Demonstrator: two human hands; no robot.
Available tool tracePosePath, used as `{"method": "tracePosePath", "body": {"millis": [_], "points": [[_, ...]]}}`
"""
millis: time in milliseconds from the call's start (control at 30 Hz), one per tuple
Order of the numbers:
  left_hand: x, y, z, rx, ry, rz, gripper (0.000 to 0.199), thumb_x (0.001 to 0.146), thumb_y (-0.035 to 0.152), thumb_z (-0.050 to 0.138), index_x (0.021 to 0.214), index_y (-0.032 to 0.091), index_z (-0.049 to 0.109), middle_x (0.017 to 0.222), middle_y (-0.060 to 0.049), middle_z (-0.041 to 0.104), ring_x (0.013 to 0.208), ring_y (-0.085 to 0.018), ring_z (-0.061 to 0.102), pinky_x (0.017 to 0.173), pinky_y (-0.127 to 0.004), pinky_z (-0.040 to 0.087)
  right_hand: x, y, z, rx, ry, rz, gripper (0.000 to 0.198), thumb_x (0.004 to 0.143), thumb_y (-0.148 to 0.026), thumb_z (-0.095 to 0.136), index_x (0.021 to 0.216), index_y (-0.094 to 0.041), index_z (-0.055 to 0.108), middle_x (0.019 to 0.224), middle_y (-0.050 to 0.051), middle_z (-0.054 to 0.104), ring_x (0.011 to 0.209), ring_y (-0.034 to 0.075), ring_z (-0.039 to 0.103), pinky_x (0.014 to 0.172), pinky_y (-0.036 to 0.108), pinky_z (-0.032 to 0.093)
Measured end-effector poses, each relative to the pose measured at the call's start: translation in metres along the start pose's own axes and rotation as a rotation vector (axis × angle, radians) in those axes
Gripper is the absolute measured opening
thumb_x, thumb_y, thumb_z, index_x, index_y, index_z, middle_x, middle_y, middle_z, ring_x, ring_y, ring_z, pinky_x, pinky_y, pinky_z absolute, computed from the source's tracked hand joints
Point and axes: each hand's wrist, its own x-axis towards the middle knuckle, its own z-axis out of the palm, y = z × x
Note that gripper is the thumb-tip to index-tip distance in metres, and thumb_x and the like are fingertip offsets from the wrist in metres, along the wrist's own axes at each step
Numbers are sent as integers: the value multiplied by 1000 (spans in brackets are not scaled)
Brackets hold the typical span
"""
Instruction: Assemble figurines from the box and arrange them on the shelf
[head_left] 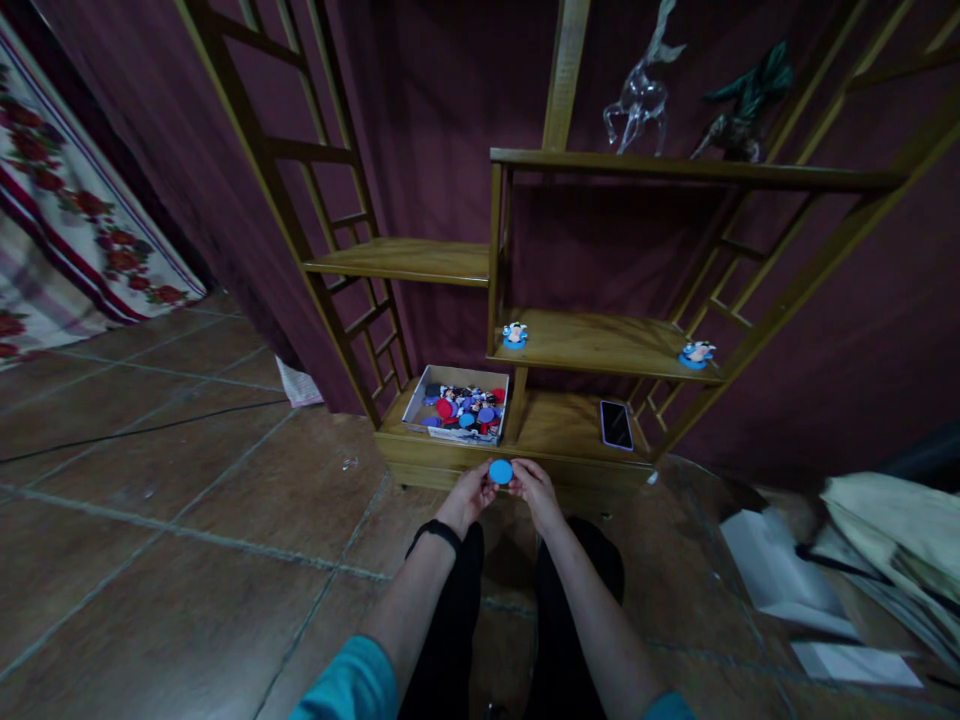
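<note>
Just in front of the lowest shelf, a round blue disc (500,472) is held with its flat face toward me. My left hand (472,492) pinches its left edge, and my right hand (534,488) has its fingers closed on the right edge. Whatever is behind the disc is hidden. Beyond my hands, an open cardboard box (420,398) holds several small figurines with red, purple and blue round bases. One figurine (514,335) on a blue base stands at the left end of the middle shelf. Another similar figurine (697,353) is at that shelf's right end.
A wooden shelf unit (420,258) fills the space ahead. A phone (616,425) lies on its bottom shelf. The top shelf carries a clear animal figure (641,100) and a dark green statue (750,100). White boxes (780,570) and a pale bag (900,520) lie right.
</note>
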Motion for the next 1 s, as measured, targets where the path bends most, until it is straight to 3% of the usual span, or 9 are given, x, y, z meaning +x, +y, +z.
{"method": "tracePosePath", "body": {"millis": [233,767,1000], "points": [[-1,0,0,-1,-4,8,20,76,32,60,77,12,56,50,1,54,39,-7,51,37,-14,38,-2,-2,0,-15,-16,9,31,64,-41,66,86,-20,64,70,0,64,59,11,57,53,22,46],[-7,1,-2,-64,-74,149,9,71,18,67,78,14,63,68,-3,65,62,-9,60,62,-19,49,-5,-5,3,47,-71,-66,25,61,-30,68,83,-19,64,88,5,68,84,19,61,75,31,48],[-7,0,-2,-55,-141,170,19,68,9,67,86,13,66,79,-6,68,70,-11,63,67,-19,49,-3,-2,1,34,-57,-104,28,59,-29,70,85,-18,65,87,4,68,86,20,61,80,34,46]]}}
